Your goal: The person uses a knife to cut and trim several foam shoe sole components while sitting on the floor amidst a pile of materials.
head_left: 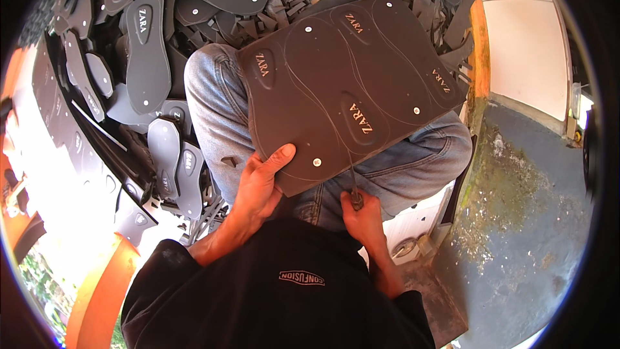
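Observation:
A dark sheet of sole material lies tilted across my lap, marked with several sole outlines, raised lettered pads and small round light dots. My left hand grips its near left corner, thumb on top and fingers underneath. In my right hand is a thin-bladed knife, closed in the fist. Its narrow blade points up at the sheet's near edge, where a line between two outlines meets that edge. How much of the blade passes under the sheet is hidden.
Cut-out soles are piled at the left and back. Dark offcut strips heap behind the sheet. My jeans-clad legs support it. On the right are an orange edge and a stained grey floor.

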A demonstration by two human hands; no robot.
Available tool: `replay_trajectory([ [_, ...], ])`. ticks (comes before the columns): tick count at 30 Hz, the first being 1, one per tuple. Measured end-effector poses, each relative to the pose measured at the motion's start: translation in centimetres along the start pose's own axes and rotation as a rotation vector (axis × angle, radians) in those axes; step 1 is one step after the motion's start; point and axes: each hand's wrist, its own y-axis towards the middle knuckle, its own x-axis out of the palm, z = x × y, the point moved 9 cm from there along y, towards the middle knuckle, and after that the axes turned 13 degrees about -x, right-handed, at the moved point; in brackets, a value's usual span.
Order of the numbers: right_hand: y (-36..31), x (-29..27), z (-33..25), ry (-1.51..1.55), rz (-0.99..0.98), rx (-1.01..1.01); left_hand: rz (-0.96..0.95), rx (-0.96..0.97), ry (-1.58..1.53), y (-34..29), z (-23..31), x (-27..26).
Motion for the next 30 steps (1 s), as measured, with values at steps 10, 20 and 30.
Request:
replay_trajectory([
  [10,1.5,0.6,-0.6,-0.037,0.019,0.071,-0.060,0.022,0.007,0.3,0.0,-0.3],
  [20,3.8,1.0,-1.9,-0.031,0.083,-0.038,-0.077,0.021,0.003,0.4,0.0,-0.4],
  [30,5.3,1.8,-2.7,-0.055,-0.017,-0.091,-0.085,0.003,-0.010,0.6,-0.2,-0.8],
])
